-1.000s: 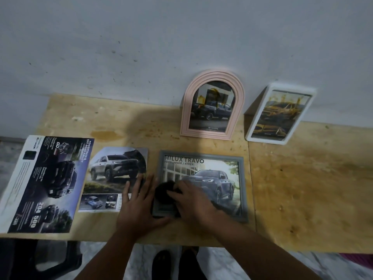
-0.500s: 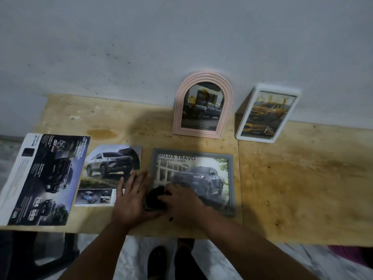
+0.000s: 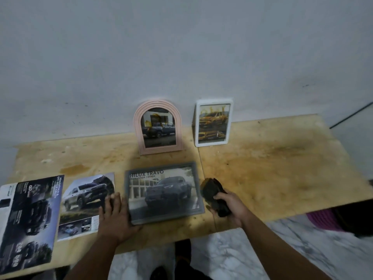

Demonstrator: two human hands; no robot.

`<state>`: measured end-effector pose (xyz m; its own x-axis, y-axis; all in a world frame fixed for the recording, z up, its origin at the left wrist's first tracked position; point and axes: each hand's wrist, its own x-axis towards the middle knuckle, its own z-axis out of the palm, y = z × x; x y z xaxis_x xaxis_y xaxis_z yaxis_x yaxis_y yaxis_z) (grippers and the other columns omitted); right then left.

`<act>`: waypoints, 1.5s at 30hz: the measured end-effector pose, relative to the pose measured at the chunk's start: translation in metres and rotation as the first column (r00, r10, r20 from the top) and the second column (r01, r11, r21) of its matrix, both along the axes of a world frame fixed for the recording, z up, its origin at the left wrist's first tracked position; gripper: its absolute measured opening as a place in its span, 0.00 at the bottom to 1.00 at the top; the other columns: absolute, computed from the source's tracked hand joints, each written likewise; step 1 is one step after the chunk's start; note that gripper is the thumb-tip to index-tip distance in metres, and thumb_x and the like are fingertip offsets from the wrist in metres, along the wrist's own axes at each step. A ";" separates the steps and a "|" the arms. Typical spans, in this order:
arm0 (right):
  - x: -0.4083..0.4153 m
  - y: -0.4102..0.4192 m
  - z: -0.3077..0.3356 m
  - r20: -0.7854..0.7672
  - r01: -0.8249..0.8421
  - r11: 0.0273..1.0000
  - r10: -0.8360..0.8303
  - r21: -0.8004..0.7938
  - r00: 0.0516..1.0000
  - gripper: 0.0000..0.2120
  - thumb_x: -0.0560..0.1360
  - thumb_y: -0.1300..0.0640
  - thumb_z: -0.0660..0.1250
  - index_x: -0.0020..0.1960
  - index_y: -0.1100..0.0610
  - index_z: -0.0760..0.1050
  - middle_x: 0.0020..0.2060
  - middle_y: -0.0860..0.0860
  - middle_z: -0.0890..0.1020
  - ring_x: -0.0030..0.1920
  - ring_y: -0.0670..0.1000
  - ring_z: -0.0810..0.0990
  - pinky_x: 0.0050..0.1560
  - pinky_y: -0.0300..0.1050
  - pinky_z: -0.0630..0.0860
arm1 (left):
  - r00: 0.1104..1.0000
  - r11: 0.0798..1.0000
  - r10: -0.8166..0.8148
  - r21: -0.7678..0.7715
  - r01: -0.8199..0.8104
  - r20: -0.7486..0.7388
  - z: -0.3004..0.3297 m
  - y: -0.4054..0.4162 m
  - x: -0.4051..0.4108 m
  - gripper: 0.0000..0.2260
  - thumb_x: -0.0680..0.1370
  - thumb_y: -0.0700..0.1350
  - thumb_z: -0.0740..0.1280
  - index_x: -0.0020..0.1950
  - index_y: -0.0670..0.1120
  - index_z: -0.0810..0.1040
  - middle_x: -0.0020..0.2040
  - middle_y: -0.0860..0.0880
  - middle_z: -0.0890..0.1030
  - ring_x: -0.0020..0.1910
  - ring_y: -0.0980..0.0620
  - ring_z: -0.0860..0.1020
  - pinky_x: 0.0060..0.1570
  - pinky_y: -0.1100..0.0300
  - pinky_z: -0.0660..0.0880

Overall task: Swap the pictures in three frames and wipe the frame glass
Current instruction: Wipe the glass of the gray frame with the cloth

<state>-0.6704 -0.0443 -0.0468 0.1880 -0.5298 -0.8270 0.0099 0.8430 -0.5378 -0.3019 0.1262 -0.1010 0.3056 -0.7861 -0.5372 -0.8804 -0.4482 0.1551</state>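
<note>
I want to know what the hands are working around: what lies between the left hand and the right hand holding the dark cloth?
In the head view, the grey frame lies flat between the left hand and the right hand gripping the dark cloth.

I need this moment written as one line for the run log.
left hand: flat at grey frame's left edge | right hand: holds dark cloth, off the glass | pink frame, white frame: upright at wall

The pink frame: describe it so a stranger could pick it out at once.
Look along the back edge of the wooden table, where two frames lean upright against the grey wall. The pink frame is the left one. It alone has an arched top; the white frame beside it is rectangular.
</note>
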 end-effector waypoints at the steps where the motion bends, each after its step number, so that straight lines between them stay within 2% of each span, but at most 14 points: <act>1: -0.007 -0.004 0.000 -0.001 0.041 0.999 -0.041 0.005 0.999 0.20 0.76 0.66 0.68 0.68 0.63 0.73 0.58 0.68 0.80 0.52 0.68 0.83 0.55 0.68 0.81 | 1.000 1.000 -0.002 0.010 0.002 -0.001 0.003 -0.001 -0.004 0.60 0.68 0.78 0.62 0.84 0.45 0.37 0.82 0.42 0.32 0.78 0.36 0.27 0.79 0.35 0.39; 5: -0.023 -0.020 -0.004 0.017 0.167 0.985 -0.168 0.043 0.986 0.16 0.78 0.65 0.62 0.65 0.64 0.73 0.60 0.67 0.80 0.57 0.68 0.81 0.59 0.71 0.78 | 1.000 0.997 -0.001 0.077 0.001 0.006 0.014 -0.002 -0.017 0.54 0.74 0.74 0.63 0.84 0.47 0.38 0.83 0.44 0.34 0.79 0.35 0.29 0.80 0.36 0.41; 7: -0.026 -0.023 -0.010 -0.205 -0.012 1.000 0.010 -0.011 0.979 0.17 0.79 0.59 0.63 0.67 0.61 0.73 0.59 0.64 0.80 0.58 0.66 0.80 0.58 0.67 0.80 | 0.999 0.995 0.034 0.090 -0.033 -0.005 0.017 0.002 -0.022 0.52 0.75 0.73 0.62 0.84 0.49 0.39 0.84 0.44 0.35 0.80 0.35 0.31 0.80 0.36 0.45; 10: -0.033 -0.021 -0.027 -0.713 -0.469 0.881 0.287 -0.067 0.640 0.28 0.78 0.50 0.65 0.75 0.57 0.64 0.64 0.60 0.78 0.61 0.62 0.79 0.56 0.56 0.78 | 0.995 0.989 0.099 0.113 -0.095 -0.032 0.017 0.012 -0.024 0.48 0.76 0.72 0.62 0.85 0.49 0.43 0.85 0.44 0.41 0.82 0.35 0.38 0.79 0.37 0.50; 13: -0.030 -0.014 -0.026 -0.898 -0.563 0.820 0.167 -0.104 0.408 0.29 0.78 0.47 0.65 0.75 0.52 0.62 0.66 0.60 0.72 0.65 0.64 0.73 0.61 0.60 0.75 | 0.985 0.987 0.158 0.055 -0.154 -0.072 0.019 0.019 -0.021 0.44 0.72 0.73 0.62 0.80 0.49 0.57 0.81 0.42 0.61 0.78 0.34 0.61 0.72 0.39 0.68; 15: -0.018 -0.013 -0.020 -0.931 -0.634 0.751 0.070 -0.188 0.359 0.26 0.78 0.49 0.66 0.74 0.52 0.65 0.64 0.60 0.72 0.65 0.63 0.72 0.62 0.61 0.74 | 0.967 0.978 0.205 0.006 -0.207 -0.153 0.023 0.020 -0.019 0.37 0.72 0.70 0.66 0.74 0.51 0.63 0.71 0.44 0.72 0.66 0.39 0.74 0.61 0.46 0.76; 18: 0.011 -0.014 -0.011 -0.897 -0.714 0.658 0.130 -0.241 0.423 0.20 0.78 0.52 0.66 0.69 0.50 0.71 0.60 0.54 0.75 0.61 0.58 0.75 0.58 0.59 0.77 | 0.904 0.943 0.322 0.010 -0.333 -0.282 0.020 0.014 -0.013 0.34 0.72 0.67 0.69 0.72 0.52 0.66 0.66 0.45 0.77 0.58 0.44 0.79 0.55 0.50 0.79; 22: 0.048 -0.014 -0.018 -0.755 -0.794 0.583 0.439 -0.172 0.486 0.16 0.77 0.52 0.66 0.65 0.50 0.75 0.46 0.51 0.82 0.40 0.51 0.81 0.33 0.45 0.78 | 0.749 0.849 0.449 -0.029 -0.528 -0.487 0.010 0.000 -0.006 0.45 0.66 0.76 0.71 0.75 0.53 0.69 0.68 0.52 0.79 0.61 0.50 0.80 0.59 0.48 0.80; 26: 0.076 -0.011 -0.023 -0.586 -0.645 0.746 0.454 -0.162 0.672 0.09 0.80 0.56 0.67 0.58 0.58 0.78 0.47 0.57 0.84 0.47 0.57 0.83 0.46 0.54 0.81 | 0.629 0.745 0.543 -0.028 -0.667 -0.556 0.039 -0.025 -0.021 0.22 0.76 0.54 0.76 0.67 0.54 0.75 0.63 0.52 0.79 0.61 0.45 0.80 0.59 0.51 0.78; 32: 0.102 -0.005 -0.013 -0.546 -0.486 0.864 0.347 -0.130 0.763 0.17 0.79 0.54 0.71 0.63 0.63 0.77 0.46 0.55 0.82 0.47 0.55 0.80 0.59 0.55 0.77 | 0.487 0.587 0.704 0.036 -0.809 -0.517 0.003 -0.037 0.008 0.56 0.60 0.77 0.70 0.79 0.44 0.65 0.73 0.38 0.74 0.69 0.36 0.74 0.69 0.40 0.72; 35: 0.115 0.003 -0.001 -0.580 -0.485 0.863 0.323 -0.144 0.748 0.23 0.79 0.55 0.72 0.69 0.65 0.74 0.49 0.56 0.81 0.44 0.52 0.79 0.54 0.51 0.77 | 0.388 0.545 0.715 0.116 -0.830 -0.581 0.009 -0.031 0.013 0.53 0.61 0.78 0.72 0.76 0.46 0.70 0.71 0.39 0.75 0.67 0.37 0.75 0.69 0.39 0.73; 38: 0.122 0.011 -0.001 -0.557 -0.442 0.881 0.285 -0.169 0.780 0.28 0.77 0.54 0.73 0.72 0.64 0.71 0.49 0.54 0.81 0.47 0.53 0.81 0.54 0.52 0.80 | 0.399 0.569 0.695 0.119 -0.814 -0.599 0.043 -0.030 0.015 0.35 0.76 0.63 0.72 0.76 0.45 0.70 0.75 0.37 0.66 0.70 0.35 0.71 0.72 0.44 0.70; 42: 0.147 0.024 0.009 -0.528 -0.430 0.879 0.270 -0.207 0.806 0.30 0.77 0.52 0.74 0.73 0.63 0.70 0.55 0.56 0.82 0.51 0.56 0.83 0.55 0.55 0.82 | 0.430 0.565 0.638 0.008 -0.825 -0.639 0.031 -0.019 0.046 0.50 0.62 0.85 0.60 0.71 0.51 0.76 0.68 0.40 0.74 0.60 0.40 0.79 0.64 0.39 0.77; 45: 0.178 0.028 0.017 -0.520 -0.472 0.847 0.296 -0.245 0.801 0.26 0.75 0.49 0.75 0.68 0.59 0.72 0.48 0.54 0.84 0.46 0.56 0.85 0.52 0.60 0.83 | 0.458 0.564 0.611 -0.051 -0.824 -0.646 0.065 -0.015 0.074 0.43 0.70 0.81 0.55 0.67 0.47 0.77 0.56 0.44 0.81 0.52 0.44 0.81 0.59 0.45 0.79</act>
<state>-0.4924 -0.0164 -0.0300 0.0958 -0.7582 -0.6449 -0.5878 0.4798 -0.6514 -0.2275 0.1107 -0.0359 0.6086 -0.5552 -0.5669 0.0180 -0.7046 0.7094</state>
